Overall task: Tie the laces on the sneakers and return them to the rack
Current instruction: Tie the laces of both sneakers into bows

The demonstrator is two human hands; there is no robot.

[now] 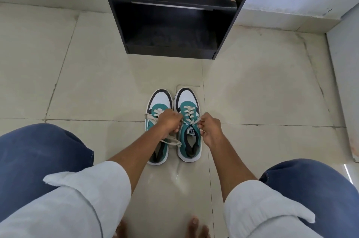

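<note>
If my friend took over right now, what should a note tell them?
Left hand: closed on a cream lace end of the right teal-and-white sneaker.
Right hand: pinching that sneaker's other lace end.
Both sneakers stand side by side on the tiled floor, toes toward the black wooden rack.
Done: nothing tied yet.
Left: knot this one, tie the left teal-and-white sneaker, whose laces lie loose, then shelve both.

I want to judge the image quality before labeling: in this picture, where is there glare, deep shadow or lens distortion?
Head view: soft glare on the floor tile near the sneakers' heels; the rack interior is very dark, hiding detail; wide-angle bending shows at the wall edges; left hand and right hand look sharp.
</note>
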